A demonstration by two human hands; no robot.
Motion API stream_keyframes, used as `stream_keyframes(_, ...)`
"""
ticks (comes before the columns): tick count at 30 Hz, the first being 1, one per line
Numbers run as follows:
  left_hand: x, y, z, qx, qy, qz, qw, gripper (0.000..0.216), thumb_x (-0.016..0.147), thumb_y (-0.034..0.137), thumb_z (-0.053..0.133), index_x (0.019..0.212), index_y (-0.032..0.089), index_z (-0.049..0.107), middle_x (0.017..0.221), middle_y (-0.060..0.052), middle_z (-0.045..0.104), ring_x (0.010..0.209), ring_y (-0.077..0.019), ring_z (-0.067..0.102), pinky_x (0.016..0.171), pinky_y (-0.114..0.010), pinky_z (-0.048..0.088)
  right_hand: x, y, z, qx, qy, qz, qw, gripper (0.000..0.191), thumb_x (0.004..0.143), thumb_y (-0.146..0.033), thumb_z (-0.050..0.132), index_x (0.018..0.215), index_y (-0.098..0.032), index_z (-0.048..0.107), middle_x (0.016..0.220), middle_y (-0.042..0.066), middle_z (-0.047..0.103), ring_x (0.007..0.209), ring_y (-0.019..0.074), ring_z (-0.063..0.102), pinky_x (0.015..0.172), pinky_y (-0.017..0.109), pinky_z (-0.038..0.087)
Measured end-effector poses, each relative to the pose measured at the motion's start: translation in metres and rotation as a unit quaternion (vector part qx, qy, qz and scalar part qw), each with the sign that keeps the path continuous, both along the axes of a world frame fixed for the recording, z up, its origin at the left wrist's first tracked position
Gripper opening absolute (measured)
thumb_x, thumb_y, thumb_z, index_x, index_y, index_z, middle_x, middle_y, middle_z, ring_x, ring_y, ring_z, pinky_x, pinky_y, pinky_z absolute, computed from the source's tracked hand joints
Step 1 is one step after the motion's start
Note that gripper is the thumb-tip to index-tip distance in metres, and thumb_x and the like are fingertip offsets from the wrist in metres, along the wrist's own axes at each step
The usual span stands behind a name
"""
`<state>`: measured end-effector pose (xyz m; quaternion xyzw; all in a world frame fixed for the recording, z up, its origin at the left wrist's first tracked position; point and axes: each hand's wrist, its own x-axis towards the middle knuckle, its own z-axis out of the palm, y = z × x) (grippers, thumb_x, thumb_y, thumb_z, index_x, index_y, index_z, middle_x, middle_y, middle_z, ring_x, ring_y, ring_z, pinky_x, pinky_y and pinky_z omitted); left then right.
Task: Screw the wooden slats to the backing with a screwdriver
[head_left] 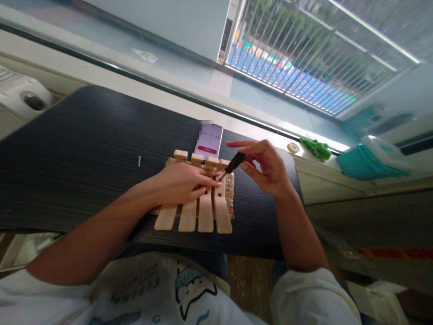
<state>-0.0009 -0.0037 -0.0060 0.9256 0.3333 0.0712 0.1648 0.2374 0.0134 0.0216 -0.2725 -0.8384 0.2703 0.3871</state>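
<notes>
A small rack of several light wooden slats (203, 212) lies near the front edge of a dark table (84, 153). My left hand (184, 183) rests flat on the slats, fingers stretched out and pressing them down. My right hand (265, 167) pinches the black handle of a screwdriver (233, 163), whose tip points down at the rightmost slat near my left fingertips. A strip of cork-like board (230, 192) shows under the rack's right side.
A phone (209, 141) with a lit screen lies just behind the rack. One loose screw (139, 160) lies on the table to the left. On the sill at right are a tape roll (292, 147), a green cloth (317, 149) and a teal bag (368, 162). A barred window is behind.
</notes>
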Motion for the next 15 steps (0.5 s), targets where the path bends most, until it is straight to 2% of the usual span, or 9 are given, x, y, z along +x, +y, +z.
stream_keyframes(3,-0.0001,0.0002,-0.0008,0.003,-0.003,-0.002,1.000,0.046,0.091,0.021,0.049,0.131,0.039,0.063,0.143,0.006,0.057,0.125,-0.0197,0.062,0.101,-0.033,0.050,-0.0007,-0.0005,-0.0015,-0.047,0.007,0.009,0.999,0.015,0.091,-0.031,0.060,0.102,-0.027,0.050,0.125,0.006,0.071,0.075,0.0115,0.065,0.060,0.031,0.052)
stream_keyframes(8,0.0002,0.0007,-0.0019,0.000,-0.001,0.001,1.000,0.045,0.092,0.022,0.050,0.130,0.041,0.064,0.142,0.005,0.057,0.122,-0.0208,0.064,0.100,-0.035,0.050,-0.0011,0.0012,-0.0068,-0.101,0.033,0.028,0.994,0.021,0.091,-0.038,0.061,0.104,-0.026,0.049,0.101,0.003,0.075,0.069,0.0110,0.066,0.057,0.029,0.052)
stream_keyframes(11,0.0001,0.0009,-0.0022,0.003,-0.005,-0.004,1.000,0.045,0.092,0.022,0.049,0.130,0.040,0.064,0.142,0.005,0.058,0.125,-0.0206,0.062,0.101,-0.035,0.049,-0.0005,0.0015,-0.0072,-0.093,0.028,0.015,0.995,0.025,0.090,-0.038,0.064,0.109,-0.027,0.053,0.095,0.000,0.074,0.069,0.0104,0.066,0.055,0.028,0.049)
stream_keyframes(15,-0.0001,0.0008,-0.0024,0.006,-0.006,-0.006,1.000,0.045,0.092,0.021,0.049,0.130,0.040,0.064,0.142,0.005,0.058,0.124,-0.0195,0.062,0.101,-0.033,0.049,0.0002,0.0012,-0.0058,-0.045,0.025,0.014,0.999,0.023,0.088,-0.029,0.068,0.110,-0.029,0.061,0.092,-0.002,0.075,0.070,0.0094,0.065,0.052,0.028,0.043)
